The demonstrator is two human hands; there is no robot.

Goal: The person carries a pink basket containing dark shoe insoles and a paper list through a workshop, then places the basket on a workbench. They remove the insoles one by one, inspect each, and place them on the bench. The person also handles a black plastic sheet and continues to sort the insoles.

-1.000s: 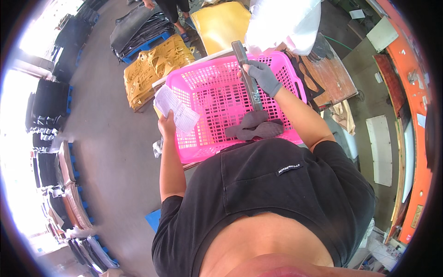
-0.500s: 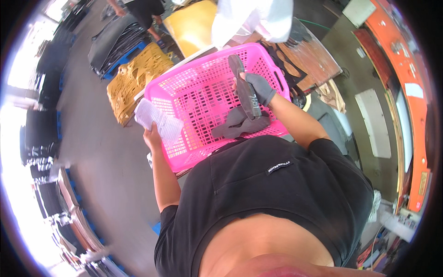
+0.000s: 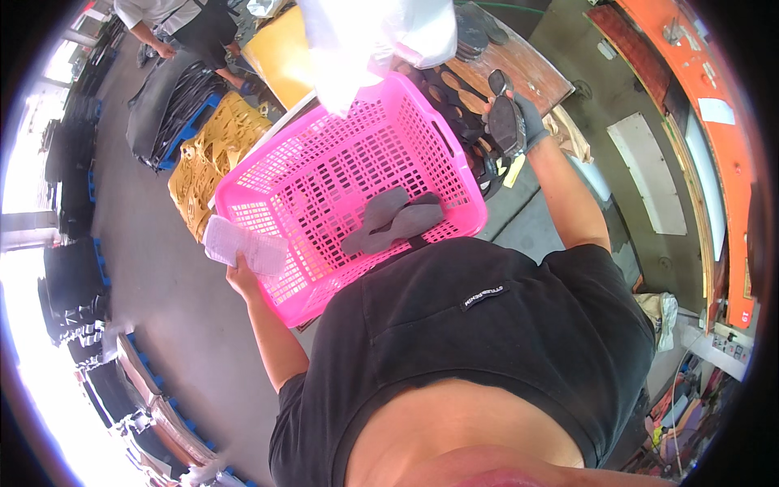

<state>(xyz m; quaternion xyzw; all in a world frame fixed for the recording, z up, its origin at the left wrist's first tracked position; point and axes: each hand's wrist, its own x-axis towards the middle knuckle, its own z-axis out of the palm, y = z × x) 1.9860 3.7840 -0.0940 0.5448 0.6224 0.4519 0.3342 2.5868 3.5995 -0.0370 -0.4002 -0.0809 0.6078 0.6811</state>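
Observation:
A dark grey shoe sole [image 3: 507,126] is gripped by my right hand [image 3: 531,122], which wears a grey fingerless glove. The hand is past the right side of the pink plastic basket [image 3: 469,177]. Its dark upper tip may be a second piece; I cannot tell. Pinched in my bare left hand [image 3: 241,277] is a sheet of pale, lined paper [image 3: 243,246], over the basket's left rim. Several grey soles [image 3: 398,219] lie overlapping inside the basket, close to my body.
Beyond the basket hangs a white plastic bag [image 3: 381,40]. Dark cut-out scrap [image 3: 446,93] lies on the wooden board [image 3: 527,57] to the right. Tan cut-out sheets [image 3: 215,146] are piled at the left, near a black sheet stack [image 3: 170,105]. Another person [image 3: 191,28] stands far left.
My right hand has carried the sole out of the basket to the right. My left hand and the paper have shifted slightly left and nearer. More of the other person shows.

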